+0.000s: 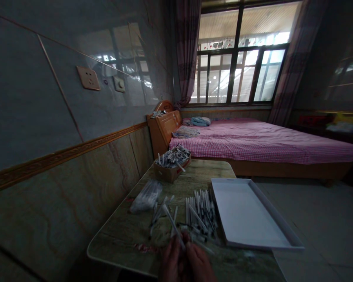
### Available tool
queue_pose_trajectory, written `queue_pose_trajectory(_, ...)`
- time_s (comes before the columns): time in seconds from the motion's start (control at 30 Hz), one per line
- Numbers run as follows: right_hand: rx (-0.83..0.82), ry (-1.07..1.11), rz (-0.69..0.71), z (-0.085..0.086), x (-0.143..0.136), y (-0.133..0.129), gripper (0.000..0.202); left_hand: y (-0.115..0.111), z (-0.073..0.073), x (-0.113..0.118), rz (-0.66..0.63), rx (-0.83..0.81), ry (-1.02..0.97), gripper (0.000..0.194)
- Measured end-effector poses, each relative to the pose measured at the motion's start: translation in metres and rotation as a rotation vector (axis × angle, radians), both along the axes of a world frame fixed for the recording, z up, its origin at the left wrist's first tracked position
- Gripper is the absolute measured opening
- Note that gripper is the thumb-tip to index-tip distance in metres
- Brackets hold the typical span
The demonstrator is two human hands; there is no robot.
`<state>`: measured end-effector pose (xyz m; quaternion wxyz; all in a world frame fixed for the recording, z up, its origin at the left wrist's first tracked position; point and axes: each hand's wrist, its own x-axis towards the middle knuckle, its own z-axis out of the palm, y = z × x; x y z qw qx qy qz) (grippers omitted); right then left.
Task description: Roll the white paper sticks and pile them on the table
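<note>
- Your left hand (173,258) and your right hand (197,261) meet at the near edge of the mottled green-brown tabletop (120,231), fingers closed together on one slim white plastic pen with a dark tip (173,224) — both hands grasp it at its lower end.
- Long axis of the pen: it slants up and away from the grip, leaning leftward, its free end standing above the loose pens beyond your fingers.
- Which hand is nearer: neither clearly; the shaft enters the grip between the two, a little more on the right hand's side.
- Look of the pen: thin, straight, pale barrel; the light is dim and any cap or print is too small to tell.
- Just beyond the grip, ahead and slightly right: a spread row of white pens with black ends (200,211), lying mostly lengthwise away from you.
- Right of that row, touching or nearly so: a shallow white rectangular cardboard tray (253,219).
- Ahead and left of the grip: a clear plastic bag of pens (145,196).
- Far ahead — a brown cardboard box heaped with pens (172,162).
</note>
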<state>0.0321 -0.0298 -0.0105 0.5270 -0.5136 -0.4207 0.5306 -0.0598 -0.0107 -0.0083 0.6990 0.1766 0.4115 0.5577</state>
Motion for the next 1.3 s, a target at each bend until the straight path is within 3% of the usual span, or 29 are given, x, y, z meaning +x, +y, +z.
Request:
queue_pose_trajectory(0.1, -0.124, 0.194, 0.100, -0.015, -0.004, 0.007, 0.069, -0.004, -0.012, -0.003, 0.056, 0.029, 0.138, 0.057)
queue_pose_trajectory(0.2, -0.137, 0.171, 0.089, -0.022, -0.001, 0.009, 0.071, 0.000, -0.014, -0.010, 0.098, 0.084, 0.171, 0.058)
queue_pose_trajectory(0.37, -0.162, 0.057, 0.029, -0.016, 0.002, 0.007, 0.071, 0.016, -0.008, -0.024, 0.007, 0.151, 0.168, 0.057)
queue_pose_trajectory(0.6, -0.014, -0.180, -0.099, -0.019, 0.008, 0.008, 0.062, 0.018, -0.016, -0.023, 0.079, 0.214, 0.222, 0.053)
queue_pose_trajectory(0.73, 0.060, -0.334, -0.133, -0.014, 0.011, 0.002, 0.051, 0.017, -0.011, -0.024, 0.077, 0.214, 0.214, 0.049)
queue_pose_trajectory(1.03, 0.033, -0.361, -0.113, -0.008, 0.017, 0.005, 0.051, 0.016, -0.002, -0.019, 0.117, 0.210, 0.272, 0.051)
queue_pose_trajectory(1.17, 0.072, -0.299, -0.092, -0.003, 0.016, 0.004, 0.039, 0.017, -0.006, -0.018, 0.158, 0.162, 0.261, 0.054)
queue_pose_trajectory(1.3, 0.031, -0.315, -0.131, 0.005, 0.016, 0.005, 0.047, 0.018, -0.013, -0.019, 0.167, 0.186, 0.255, 0.051)
